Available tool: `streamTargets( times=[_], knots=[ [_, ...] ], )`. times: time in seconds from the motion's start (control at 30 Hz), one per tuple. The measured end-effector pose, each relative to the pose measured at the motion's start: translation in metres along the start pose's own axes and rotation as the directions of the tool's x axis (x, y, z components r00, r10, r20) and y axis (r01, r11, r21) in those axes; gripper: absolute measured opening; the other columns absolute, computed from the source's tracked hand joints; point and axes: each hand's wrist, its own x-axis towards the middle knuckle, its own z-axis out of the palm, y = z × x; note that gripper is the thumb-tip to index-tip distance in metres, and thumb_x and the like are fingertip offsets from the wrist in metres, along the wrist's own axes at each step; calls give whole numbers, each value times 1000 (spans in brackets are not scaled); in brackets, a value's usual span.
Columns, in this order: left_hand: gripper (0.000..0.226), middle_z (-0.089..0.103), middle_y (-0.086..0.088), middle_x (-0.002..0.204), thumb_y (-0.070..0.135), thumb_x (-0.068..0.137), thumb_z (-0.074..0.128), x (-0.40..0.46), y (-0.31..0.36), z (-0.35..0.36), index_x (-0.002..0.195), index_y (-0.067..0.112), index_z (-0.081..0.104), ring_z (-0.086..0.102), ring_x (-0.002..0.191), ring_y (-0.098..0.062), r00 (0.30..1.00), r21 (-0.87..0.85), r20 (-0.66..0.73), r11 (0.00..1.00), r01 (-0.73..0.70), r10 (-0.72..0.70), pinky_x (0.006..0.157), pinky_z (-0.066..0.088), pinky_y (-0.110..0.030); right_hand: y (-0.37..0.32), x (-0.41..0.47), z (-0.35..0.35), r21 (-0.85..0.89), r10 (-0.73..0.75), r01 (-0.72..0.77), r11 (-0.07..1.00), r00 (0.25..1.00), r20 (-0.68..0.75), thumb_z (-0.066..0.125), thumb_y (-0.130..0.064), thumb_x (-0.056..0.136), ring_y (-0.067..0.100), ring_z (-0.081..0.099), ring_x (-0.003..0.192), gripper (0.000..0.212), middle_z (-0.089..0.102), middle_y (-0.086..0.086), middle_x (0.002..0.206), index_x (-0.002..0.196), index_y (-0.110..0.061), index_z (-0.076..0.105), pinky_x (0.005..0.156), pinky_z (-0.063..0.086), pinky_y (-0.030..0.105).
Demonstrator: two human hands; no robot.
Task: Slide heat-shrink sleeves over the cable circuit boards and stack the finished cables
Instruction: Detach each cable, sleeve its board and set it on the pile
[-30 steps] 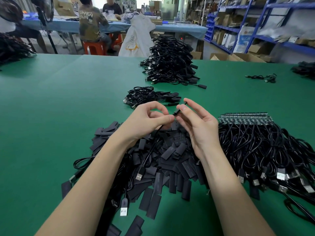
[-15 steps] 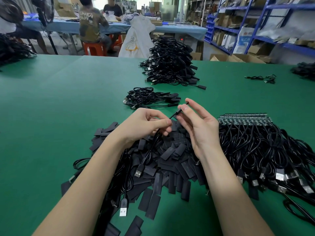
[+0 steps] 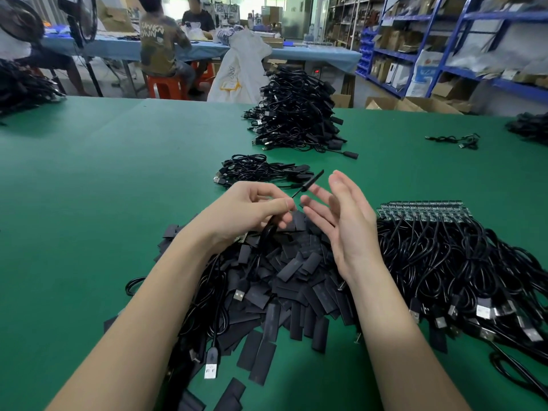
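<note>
Green felt-covered table [image 3: 103, 179] in a workshop lined with blue metal shelving [image 3: 444, 40]. A thin black cable with a sleeved end [image 3: 308, 182] is pinched by the left hand [image 3: 252, 212] above the table, its tip raised toward the far side. The right hand [image 3: 341, 223] is held just beside it, fingers straight and apart, gripping nothing. Beneath both, a heap of flat black heat-shrink sleeves [image 3: 281, 280] is spread. To the right, unsleeved black cables with bare circuit boards [image 3: 444, 256] are laid out. Beyond the hands, a small pile of finished black cables [image 3: 261, 170] is stacked; farther off, a tall pile of black cables [image 3: 296, 111].

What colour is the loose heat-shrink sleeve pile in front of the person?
Matte black heat-shrink sleeves, on the green table; head view.
</note>
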Motion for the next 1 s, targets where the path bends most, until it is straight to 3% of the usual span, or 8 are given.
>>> streamTargets(
  times=[0.13, 0.3, 0.37, 0.47, 0.7, 0.77, 0.87, 1.0],
  knots=[
    [13, 58, -1, 67, 18, 100, 63, 10, 26, -5, 92, 9, 69, 57, 66, -13, 998, 7, -65, 1000, -15, 15, 81, 62, -41, -3, 0, -1, -7, 47, -47, 999, 999, -4, 60, -34, 102, 28, 76, 97, 25, 78, 8, 105, 123, -20, 59, 78, 63, 33],
    [16, 54, -4, 66, 16, 98, 63, 62, 67, -20, 82, 13, 66, 54, 51, -7, 986, 355, -152, 935, -10, 68, 53, 54, -17, -4, -1, -2, -71, 71, -70, 995, 997, 12, 58, -35, 103, 24, 76, 94, 30, 79, 4, 102, 126, -15, 60, 75, 63, 31],
    [16, 56, -2, 69, 17, 97, 62, 92, 72, -24, 81, 17, 65, 55, 56, -10, 987, 529, -131, 848, -10, 93, 49, 50, -18, -4, -1, -2, -82, 81, -79, 993, 997, 16, 57, -34, 103, 24, 76, 93, 30, 79, 4, 101, 125, -15, 61, 73, 63, 30],
    [13, 68, -4, 95, 20, 97, 58, 134, 61, -27, 93, 18, 70, 58, 86, -21, 987, 798, -92, 602, -4, 128, 76, 50, -26, -4, -1, -1, -93, 93, -90, 992, 995, 26, 57, -33, 103, 21, 76, 86, 29, 79, 5, 99, 123, -14, 63, 70, 62, 28],
    [37, 56, -12, 132, 32, 95, 61, 169, 6, -29, 130, 19, 58, 51, 124, -34, 996, 957, -58, 289, 35, 72, 102, 46, -47, -1, 1, -3, -142, 87, -82, 986, 996, 29, 57, -32, 103, 15, 74, 80, 24, 79, 3, 97, 118, -16, 67, 70, 62, 26],
    [48, 49, -11, 137, 42, 94, 63, 163, -5, -28, 135, 21, 51, 44, 130, -33, 990, 952, -69, 305, 28, 126, 105, 41, -49, -1, 1, -4, -157, 86, -80, 984, 996, 33, 56, -30, 103, 13, 74, 79, 22, 79, 3, 97, 116, -17, 67, 69, 61, 25],
    [39, 55, -10, 132, 41, 95, 62, 140, -11, -26, 127, 19, 58, 48, 126, -31, 966, 874, -91, 485, -39, 241, 105, 42, -48, 1, 2, -5, -207, 88, -77, 975, 995, 42, 56, -27, 104, 11, 72, 75, 19, 79, 2, 95, 113, -17, 69, 67, 60, 22],
    [19, 70, 1, 96, 32, 96, 61, 89, -20, -24, 99, 16, 71, 63, 91, -18, 911, 687, -232, 720, -94, 340, 87, 52, -35, 7, 3, -4, -358, 56, -28, 933, 996, 66, 57, -22, 103, 7, 67, 72, 15, 79, -2, 90, 107, -16, 71, 61, 54, 18]
  ],
)
